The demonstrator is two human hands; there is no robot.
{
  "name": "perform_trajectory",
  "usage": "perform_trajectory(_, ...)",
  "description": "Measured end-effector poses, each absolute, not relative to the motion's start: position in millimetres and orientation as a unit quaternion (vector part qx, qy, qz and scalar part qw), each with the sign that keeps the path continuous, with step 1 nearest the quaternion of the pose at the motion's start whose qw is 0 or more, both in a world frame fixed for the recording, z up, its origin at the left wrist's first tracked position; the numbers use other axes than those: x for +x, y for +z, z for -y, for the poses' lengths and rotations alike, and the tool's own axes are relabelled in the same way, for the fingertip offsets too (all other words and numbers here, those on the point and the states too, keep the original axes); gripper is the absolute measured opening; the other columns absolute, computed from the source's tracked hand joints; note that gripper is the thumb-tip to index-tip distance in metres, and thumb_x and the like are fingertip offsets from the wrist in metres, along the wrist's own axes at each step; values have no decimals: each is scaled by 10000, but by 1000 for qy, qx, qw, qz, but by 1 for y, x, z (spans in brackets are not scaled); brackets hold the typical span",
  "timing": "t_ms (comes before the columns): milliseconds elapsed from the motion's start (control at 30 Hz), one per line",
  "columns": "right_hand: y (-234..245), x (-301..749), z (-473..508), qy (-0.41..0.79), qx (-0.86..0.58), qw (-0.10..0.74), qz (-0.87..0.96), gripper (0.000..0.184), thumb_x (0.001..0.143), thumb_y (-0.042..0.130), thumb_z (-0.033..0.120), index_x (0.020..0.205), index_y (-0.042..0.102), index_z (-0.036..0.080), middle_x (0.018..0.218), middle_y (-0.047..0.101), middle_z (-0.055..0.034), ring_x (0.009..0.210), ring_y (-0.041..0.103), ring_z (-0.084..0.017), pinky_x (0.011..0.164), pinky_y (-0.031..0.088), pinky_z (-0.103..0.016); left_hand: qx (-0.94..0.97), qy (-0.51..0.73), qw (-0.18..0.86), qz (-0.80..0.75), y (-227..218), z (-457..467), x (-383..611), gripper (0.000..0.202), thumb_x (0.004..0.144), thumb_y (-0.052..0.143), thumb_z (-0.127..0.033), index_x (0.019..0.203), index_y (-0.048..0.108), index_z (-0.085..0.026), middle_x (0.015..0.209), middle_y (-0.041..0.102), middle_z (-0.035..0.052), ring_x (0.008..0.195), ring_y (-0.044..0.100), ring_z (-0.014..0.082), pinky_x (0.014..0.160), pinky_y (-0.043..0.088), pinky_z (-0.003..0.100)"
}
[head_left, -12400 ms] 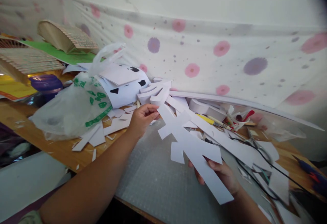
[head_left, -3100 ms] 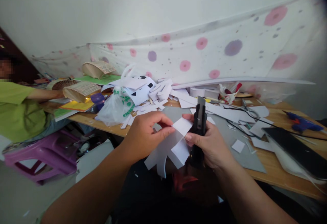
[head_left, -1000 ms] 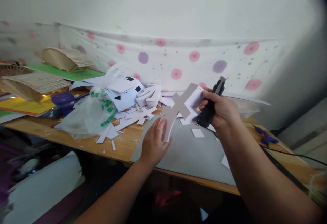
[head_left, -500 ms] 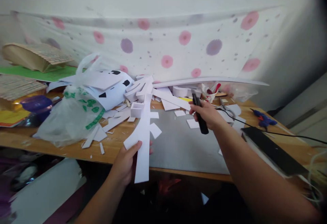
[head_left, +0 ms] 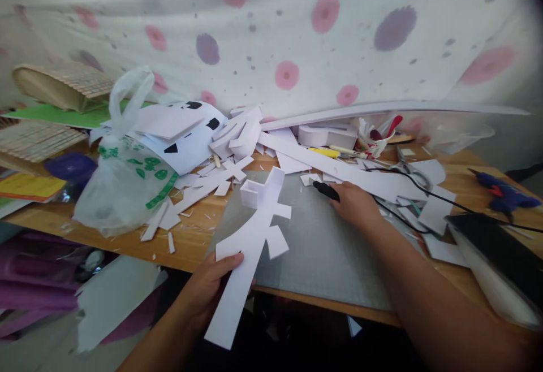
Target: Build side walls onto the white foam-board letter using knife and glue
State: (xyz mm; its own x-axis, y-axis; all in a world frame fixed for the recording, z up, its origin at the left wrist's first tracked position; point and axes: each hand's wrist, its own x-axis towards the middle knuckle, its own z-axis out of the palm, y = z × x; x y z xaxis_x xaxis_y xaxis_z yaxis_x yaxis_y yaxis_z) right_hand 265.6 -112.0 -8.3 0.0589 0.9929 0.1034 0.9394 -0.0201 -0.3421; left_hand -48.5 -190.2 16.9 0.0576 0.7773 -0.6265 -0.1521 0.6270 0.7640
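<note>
My left hand [head_left: 212,290] grips the lower end of a long white foam-board cutout [head_left: 250,242] with side branches, which lies slanted over the near edge of the grey cutting mat [head_left: 322,253]. My right hand [head_left: 355,205] rests on the far part of the mat, closed around a black utility knife [head_left: 326,190] whose tip points left and lies low on the mat. A small white box shape [head_left: 251,193] sits at the cutout's upper end.
A pile of white foam-board scraps [head_left: 237,140], a plastic bag [head_left: 123,182], a paper cup with tools [head_left: 373,143], scissors [head_left: 409,171], a blue glue gun [head_left: 504,194] and a black cable [head_left: 424,191] crowd the wooden table [head_left: 199,236]. Folded fans [head_left: 59,86] lie at far left.
My right hand has lowered the knife from upright down onto the mat. My left hand and the cutout have shifted slightly toward me and to the right.
</note>
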Motion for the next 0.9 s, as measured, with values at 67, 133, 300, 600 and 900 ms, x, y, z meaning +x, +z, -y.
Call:
perform_trajectory(67, -9, 269, 110, 63, -718, 136, 680, 325, 781, 592, 202, 1098, 653, 162, 1033, 652, -163, 994, 580, -339, 796, 404, -404, 299, 329, 666, -599, 18, 185, -54, 307, 626, 779, -247, 881, 634, -156, 602, 648, 12, 470, 589, 154, 446, 511, 257)
perform_trajectory(133, -10, 273, 107, 48, -729, 120, 672, 342, 803, 569, 240, 1124, 643, 148, 1035, 655, -177, 979, 591, -343, 780, 413, -405, 339, 315, 649, -604, 21, 179, -60, 377, 598, 796, -267, 937, 656, -180, 730, 706, 34, 557, 629, 174, 492, 521, 263)
perform_trajectory(300, -6, 285, 107, 27, -760, 107, 640, 373, 847, 517, 297, 1172, 624, 148, 1039, 656, -175, 948, 612, -321, 747, 425, -378, 470, 220, 584, -624, 28, 150, -85, 334, 569, 799, -362, 846, 692, -209, 771, 730, 51, 727, 673, 272, 608, 539, 335)
perform_trajectory(600, -6, 289, 109, 12, -762, 156, 628, 386, 823, 545, 317, 1165, 650, 172, 1062, 648, -141, 939, 613, -292, 771, 440, -357, 699, 171, 199, -666, 32, 79, -136, 520, 640, 745, -465, 1107, 618, -277, 850, 684, 8, 733, 629, 230, 603, 484, 290)
perform_trajectory(900, -9, 292, 109, -6, -751, 201, 628, 455, 803, 586, 287, 1236, 596, 147, 1118, 660, -129, 982, 619, -284, 816, 458, -357, 864, 72, 103, -488, 8, 118, -73, 516, 735, 670, -453, 1196, 609, -231, 1349, 540, 112, 1242, 473, 339, 1050, 348, 491)
